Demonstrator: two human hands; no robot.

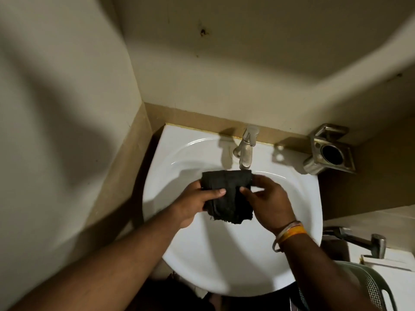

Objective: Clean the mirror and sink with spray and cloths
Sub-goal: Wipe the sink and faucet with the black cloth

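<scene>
Head view looks down on a white sink (202,254) set against a beige wall, with both bare hands held over the bowl. Between them is a dark cloth (226,194), folded into a thick pad and lifted clear of the sink, just below the spout of the metal tap (246,149). The left hand (193,205) holds the cloth's left edge: its grip is narrow, thumb lying across the top of the fabric and the other fingers tucked underneath. The right hand (269,203) holds the right edge, thumb and fingertips pinching the fold near its upper corner, so this grip is also closed on the cloth. A frayed lower edge of the cloth hangs down between the two palms. The right wrist carries bangles (289,234), one orange and one pale.

On the wall to the right of the tap sits a metal holder (330,151) with a round dark opening. Lower right, a second metal tap (359,239) juts out above a pale ledge, and the rim of a green plastic basket (370,286) shows just beside the right forearm. No mirror or spray bottle can be made out.
</scene>
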